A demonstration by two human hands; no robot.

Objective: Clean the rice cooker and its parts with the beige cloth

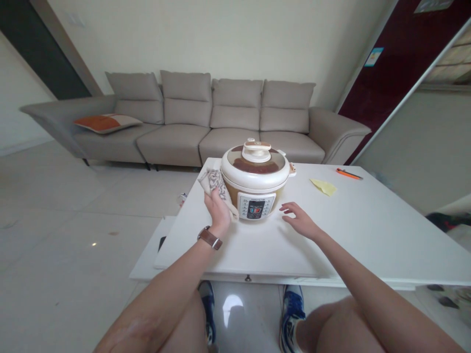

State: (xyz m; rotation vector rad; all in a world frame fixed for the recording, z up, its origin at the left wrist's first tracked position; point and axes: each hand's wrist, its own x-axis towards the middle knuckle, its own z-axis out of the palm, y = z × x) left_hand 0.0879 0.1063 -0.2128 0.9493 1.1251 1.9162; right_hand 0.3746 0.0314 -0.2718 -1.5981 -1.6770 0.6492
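A white and gold electric pressure cooker (256,182) stands upright on the white table, its lid on and its control panel turned toward me. My left hand (218,210) grips a patterned cloth (215,181) and presses it against the cooker's left side. Part of the cloth is hidden behind my fingers. To the right of the cooker's base, my right hand (300,219) hovers above the tabletop with fingers apart and nothing in them. It does not appear to touch the cooker.
On the right half of the table (368,225) lie a yellow piece of paper or cloth (324,187) and an orange utility knife (349,174). A small drawer knob (248,278) sits on the table's front edge. Behind stands a grey sofa (235,132) with an orange cushion (106,123).
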